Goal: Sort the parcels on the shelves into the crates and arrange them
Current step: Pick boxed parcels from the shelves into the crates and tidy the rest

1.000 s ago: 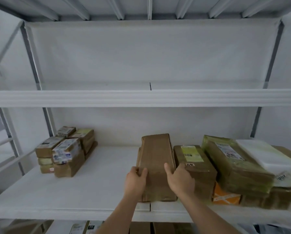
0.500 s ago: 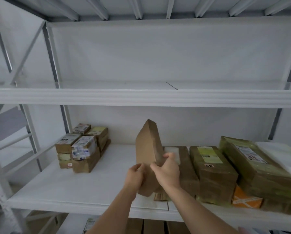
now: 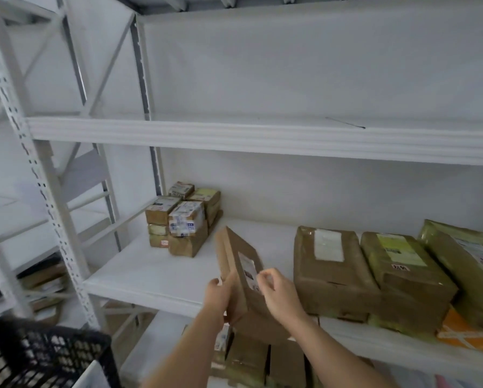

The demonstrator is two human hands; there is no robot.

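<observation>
Head view: a flat brown cardboard parcel (image 3: 238,271) was tilted up on edge, lifted off the white shelf (image 3: 156,271), held betw. both hands just in front of the shelf lip. Left hand (image 3: 216,296) had fingers curled round the parcel's lower left edge, thumb side on the near face. Right hand (image 3: 279,296) sat on the label face, fingers bent w/ thumb and forefinger close together near the white label; whether they actually pinched the parcel, can't tell. Parcel looked stiff, slim, prob. light; kraft surface matte, not slippery, so gripping by the long edges should hold fine. Right of the fingers: bulkier brown taped box (image 3: 332,271), then a yellow-labelled box (image 3: 402,273), glossy w/ tape. Beyond the fingers, far left: stack of small parcels (image 3: 182,219). Below left of the hands: black lattice plastic crate (image 3: 44,357), rigid, prob. the destination.
</observation>
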